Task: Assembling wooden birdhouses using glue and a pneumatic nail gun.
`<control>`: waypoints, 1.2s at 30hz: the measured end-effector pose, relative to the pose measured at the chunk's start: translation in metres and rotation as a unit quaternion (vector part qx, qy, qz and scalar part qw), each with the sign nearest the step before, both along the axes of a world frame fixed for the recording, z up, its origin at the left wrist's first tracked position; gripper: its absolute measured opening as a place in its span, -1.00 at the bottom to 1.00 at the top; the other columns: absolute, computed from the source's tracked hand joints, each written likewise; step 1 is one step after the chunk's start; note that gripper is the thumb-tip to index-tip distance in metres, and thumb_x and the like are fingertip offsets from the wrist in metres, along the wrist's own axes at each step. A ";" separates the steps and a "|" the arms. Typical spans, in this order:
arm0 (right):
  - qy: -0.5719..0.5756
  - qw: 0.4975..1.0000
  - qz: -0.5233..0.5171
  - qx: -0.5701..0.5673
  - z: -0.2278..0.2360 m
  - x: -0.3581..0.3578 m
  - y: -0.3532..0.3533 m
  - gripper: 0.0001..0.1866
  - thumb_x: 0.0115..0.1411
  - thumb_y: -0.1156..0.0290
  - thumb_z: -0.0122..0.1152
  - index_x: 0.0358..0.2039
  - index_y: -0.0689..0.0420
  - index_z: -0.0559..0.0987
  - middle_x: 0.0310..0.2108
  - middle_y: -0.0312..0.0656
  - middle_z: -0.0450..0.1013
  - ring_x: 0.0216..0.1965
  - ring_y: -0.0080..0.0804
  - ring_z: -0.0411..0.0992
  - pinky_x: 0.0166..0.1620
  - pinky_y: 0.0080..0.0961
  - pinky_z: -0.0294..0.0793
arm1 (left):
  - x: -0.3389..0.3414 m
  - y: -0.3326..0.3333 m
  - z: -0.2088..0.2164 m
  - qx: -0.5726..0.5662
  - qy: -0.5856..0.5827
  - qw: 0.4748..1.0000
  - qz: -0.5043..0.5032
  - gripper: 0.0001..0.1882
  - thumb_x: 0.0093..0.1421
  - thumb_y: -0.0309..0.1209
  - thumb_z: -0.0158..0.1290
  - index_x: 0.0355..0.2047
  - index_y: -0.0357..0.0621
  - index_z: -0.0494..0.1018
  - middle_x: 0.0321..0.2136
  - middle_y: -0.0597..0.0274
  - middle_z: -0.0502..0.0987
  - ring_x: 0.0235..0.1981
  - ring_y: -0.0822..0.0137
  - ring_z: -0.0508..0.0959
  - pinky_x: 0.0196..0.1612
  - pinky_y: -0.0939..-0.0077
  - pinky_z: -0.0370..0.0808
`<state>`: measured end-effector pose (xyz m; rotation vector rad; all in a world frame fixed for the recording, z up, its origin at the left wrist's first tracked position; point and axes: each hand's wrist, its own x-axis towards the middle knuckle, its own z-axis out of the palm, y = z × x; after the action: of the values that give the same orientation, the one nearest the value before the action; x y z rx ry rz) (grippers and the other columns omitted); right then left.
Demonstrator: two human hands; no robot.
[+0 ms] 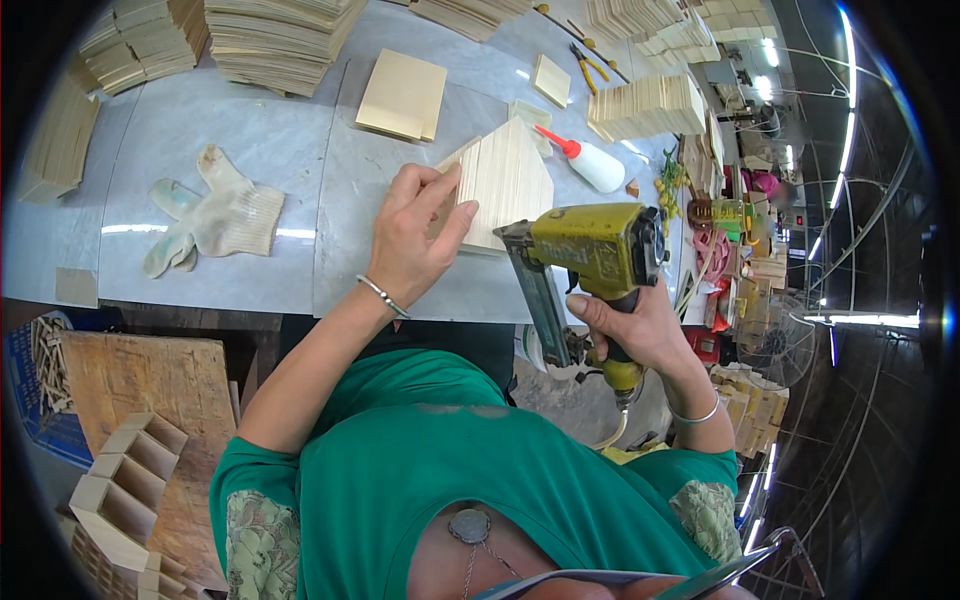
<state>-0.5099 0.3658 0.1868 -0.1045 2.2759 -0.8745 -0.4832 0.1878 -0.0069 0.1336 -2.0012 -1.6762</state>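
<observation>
Wooden panel (505, 180) sits in the left hand (415, 235) grip, beside the nail gun (590, 250) the right hand (635, 325) clasps.

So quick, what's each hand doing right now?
Left hand: closed on the house-shaped wooden panel, holding it on the table.
Right hand: closed around the yellow nail gun.

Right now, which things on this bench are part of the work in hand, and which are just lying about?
In use:
left hand holding house-shaped wooden panel
right hand gripping yellow nail gun

Lying about:
work gloves
glue bottle
pliers
square board
stacks of wood pieces
</observation>
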 end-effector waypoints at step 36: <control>-0.096 0.972 -0.087 0.196 0.020 -0.023 -0.003 -0.77 0.11 0.38 0.34 -0.33 0.25 0.52 -0.57 -0.32 0.43 -0.62 -0.59 0.39 -0.54 -0.62 0.39 | -0.038 -0.039 -0.003 0.404 -0.227 0.848 -0.259 -0.74 0.26 -0.23 0.06 -0.18 -0.15 0.53 -0.57 0.50 0.42 -0.71 0.68 0.30 -0.68 0.76 0.20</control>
<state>-0.5327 0.3629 0.2064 0.3467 2.2495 -0.4781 -0.5214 0.1491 -0.0101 0.3288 -1.5361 -3.0113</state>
